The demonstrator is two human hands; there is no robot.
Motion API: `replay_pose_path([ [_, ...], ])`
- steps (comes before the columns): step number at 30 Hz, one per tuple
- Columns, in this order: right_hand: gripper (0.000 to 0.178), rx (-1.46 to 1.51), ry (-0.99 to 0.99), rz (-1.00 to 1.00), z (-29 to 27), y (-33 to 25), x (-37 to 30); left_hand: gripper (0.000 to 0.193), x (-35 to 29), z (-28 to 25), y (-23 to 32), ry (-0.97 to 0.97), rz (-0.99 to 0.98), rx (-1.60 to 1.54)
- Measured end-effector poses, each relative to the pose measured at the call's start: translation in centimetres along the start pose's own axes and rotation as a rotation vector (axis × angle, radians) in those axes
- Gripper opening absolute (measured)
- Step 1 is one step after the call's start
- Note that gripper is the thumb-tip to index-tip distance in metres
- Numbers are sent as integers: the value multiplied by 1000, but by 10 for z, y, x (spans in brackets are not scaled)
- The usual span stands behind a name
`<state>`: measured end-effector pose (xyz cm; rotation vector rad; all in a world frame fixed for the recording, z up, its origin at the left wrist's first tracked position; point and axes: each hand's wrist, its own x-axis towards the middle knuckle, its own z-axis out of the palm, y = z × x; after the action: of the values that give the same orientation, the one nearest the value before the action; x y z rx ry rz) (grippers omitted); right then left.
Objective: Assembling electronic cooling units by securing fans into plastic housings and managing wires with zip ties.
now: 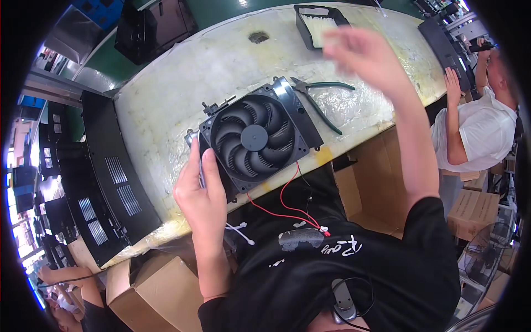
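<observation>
A black cooling fan (254, 138) in a square frame lies tilted on the work table, fixed to a wider dark metal part with silvery ends. My left hand (200, 196) grips its left edge, thumb and fingers along the side. Red wires (285, 210) run from the fan toward me and end in a small white-and-red connector. Raised above the table's far right side, my right hand (359, 55) is smeared by motion. It is nearest to a black tray (300, 25) of thin white strips, and its fingers cannot be read.
Green-handled cutting pliers (326, 86) lie right of the fan. Black vented panels (119, 182) stand along the table's left end. Cardboard boxes (157, 293) are below the near edge. One co-worker in white (475, 127) is at right; another person is at lower left.
</observation>
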<state>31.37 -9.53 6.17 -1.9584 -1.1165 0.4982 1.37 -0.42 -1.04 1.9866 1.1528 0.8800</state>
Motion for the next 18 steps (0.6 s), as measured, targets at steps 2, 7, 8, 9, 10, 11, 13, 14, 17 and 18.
replay_pose_path([
  [2,37,-430,199,-101,-23,91,80,33,-4,-1,-2,7,57,-56],
  [7,28,-850,193,181,10,101,138,30,-7,-10,-6,-76,-173,-192],
  [8,30,-833,154,218,9,99,142,30,-6,-10,-6,-67,-174,-189],
  [9,30,-832,152,212,6,97,147,30,-5,-9,-5,-69,-177,-204],
  [10,28,-780,85,252,2,95,152,30,-5,-9,-5,-76,-178,-218],
  [11,27,-729,19,293,0,94,154,30,-5,-9,-7,-76,-178,-216],
  [13,27,-636,55,310,-1,96,152,30,-6,-8,-10,-64,-179,-226],
  [14,27,-545,91,326,-2,97,151,30,-5,-8,-11,-65,-178,-227],
  [17,27,-408,232,164,-12,107,146,31,-5,-7,-9,-77,-175,-241],
  [18,27,-412,234,164,-15,109,145,31,-5,-8,-6,-99,-219,-299],
])
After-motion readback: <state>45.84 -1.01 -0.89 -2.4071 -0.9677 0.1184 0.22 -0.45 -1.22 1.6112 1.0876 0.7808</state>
